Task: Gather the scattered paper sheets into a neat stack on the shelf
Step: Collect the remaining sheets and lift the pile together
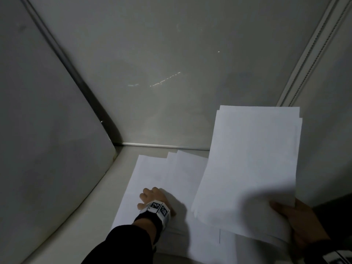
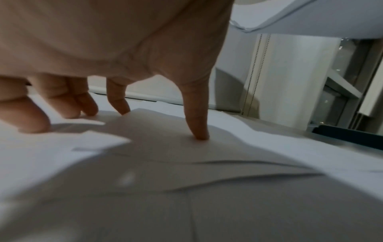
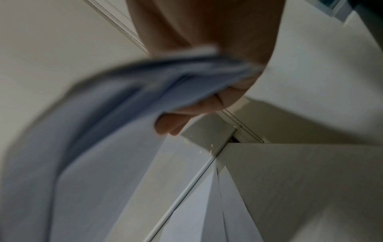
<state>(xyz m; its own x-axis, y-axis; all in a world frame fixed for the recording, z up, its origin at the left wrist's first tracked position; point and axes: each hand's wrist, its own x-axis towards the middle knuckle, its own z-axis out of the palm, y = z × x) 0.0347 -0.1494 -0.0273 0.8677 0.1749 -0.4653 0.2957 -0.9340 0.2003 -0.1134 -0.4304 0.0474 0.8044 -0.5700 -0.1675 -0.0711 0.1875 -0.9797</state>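
Several white paper sheets [image 1: 152, 178] lie overlapped on the pale shelf [image 1: 106, 199]. My left hand [image 1: 150, 197] rests on them with fingers spread. Its fingertips [image 2: 199, 134] press straight down on the top sheet [image 2: 157, 144]. To the right, my right hand [image 1: 297, 220] grips a bundle of white sheets [image 1: 251, 164] by its near right corner and holds it tilted above the shelf. In the right wrist view the thumb and fingers [image 3: 172, 124] pinch the bundle's edge [image 3: 165, 85], which is blurred.
A grey back panel [image 1: 162, 73] rises behind the shelf, and a side wall [image 1: 38, 130] closes it on the left. A pale vertical frame strip [image 1: 312, 54] runs up at the right. Some bare shelf surface lies left of the sheets.
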